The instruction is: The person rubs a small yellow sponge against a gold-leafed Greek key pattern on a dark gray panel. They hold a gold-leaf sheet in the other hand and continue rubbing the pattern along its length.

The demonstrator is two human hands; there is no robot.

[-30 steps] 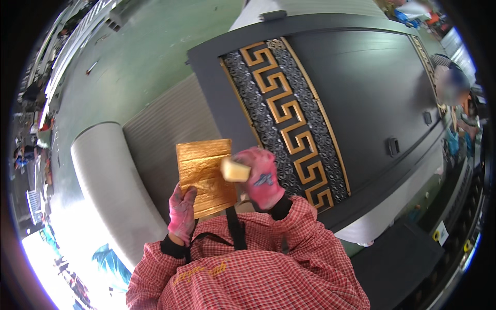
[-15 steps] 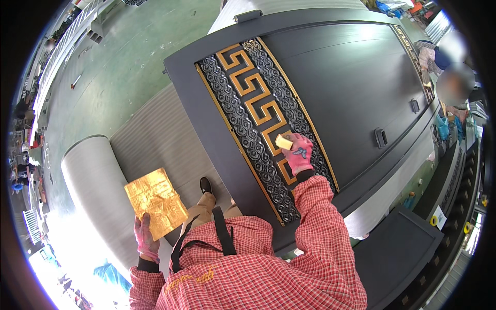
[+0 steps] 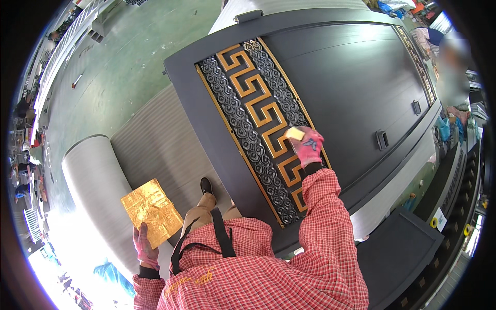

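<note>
My left hand (image 3: 145, 249), in a pink glove, grips the lower edge of a flat, gold, foil-like board (image 3: 153, 211), held out to the left of my body. My gloved right hand (image 3: 310, 146) is closed around a small pale-yellow sponge (image 3: 294, 134). It is over the right side of the decorated band on a dark grey door panel (image 3: 356, 77). A gold Greek-key strip (image 3: 251, 85) runs down that band, between black embossed scrollwork strips (image 3: 242, 121) with gold edging. Whether the sponge touches the surface I cannot tell.
A large roll of grey sheeting (image 3: 95, 168) lies at left, its loose end spread beneath the panel. Dark handle-like fittings (image 3: 382, 139) stand up from the panel. Another person (image 3: 454, 67) is at its far right end. Another dark panel (image 3: 395, 256) lies at lower right.
My right hand has moved right and slightly away with the sponge, uncovering more of the gold strip. The gold board has shifted slightly down and left. The other person has changed posture.
</note>
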